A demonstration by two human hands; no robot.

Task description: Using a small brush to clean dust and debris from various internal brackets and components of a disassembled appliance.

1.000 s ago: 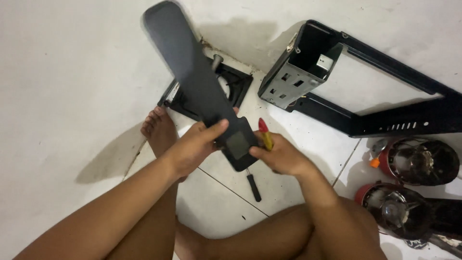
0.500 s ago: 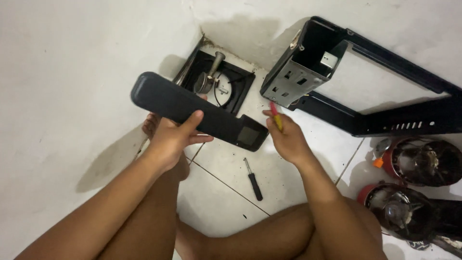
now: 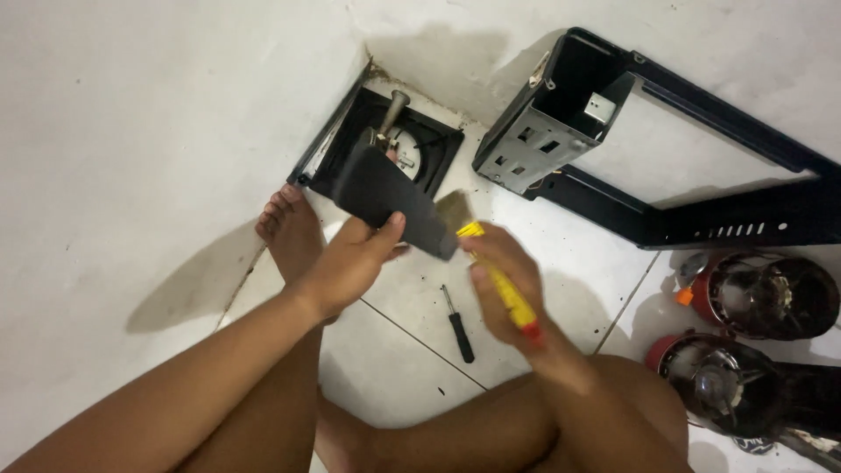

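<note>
You are sitting on a white tiled floor [image 3: 561,263], looking down at your bare legs and one foot [image 3: 289,229]. Your left hand [image 3: 350,263] is wrapped around the lower end of a long dark grey paddle-shaped part [image 3: 385,188], holding it up over the floor, end-on to the camera. Your right hand [image 3: 508,289] is closed around a yellow screwdriver with a red tip end [image 3: 504,285], its upper end just touching the part's near edge. The step in hand looks like working on that end of the part with the tool; judging by this, the next move calls for a steady grip and careful alignment. A small black screwdriver [image 3: 457,322] lies on the floor between your hands. Beyond are a square floor drain [image 3: 385,144], a black metal frame [image 3: 648,158] and two red-rimmed round units [image 3: 753,333]
</note>
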